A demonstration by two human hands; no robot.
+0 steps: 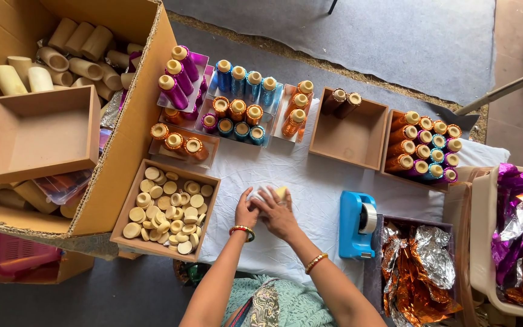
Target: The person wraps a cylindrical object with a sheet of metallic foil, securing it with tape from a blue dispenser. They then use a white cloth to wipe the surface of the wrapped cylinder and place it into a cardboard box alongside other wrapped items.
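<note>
Both hands meet over the white cloth (pixel 310 181): the left hand (pixel 246 212) and the right hand (pixel 279 215) close around a small pale tube (pixel 279 194), seemingly wrapping it in silvery foil (pixel 260 194). The wrapping step looks to be in hand. Finishing it likely calls for pressing the foil tight around the tube, with the blue tape dispenser (pixel 356 225) just beside the right hand.

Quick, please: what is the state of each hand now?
Left hand: closed on the small cream roll, gripping its left side.
Right hand: closed on the same roll, fingers over it.
</note>
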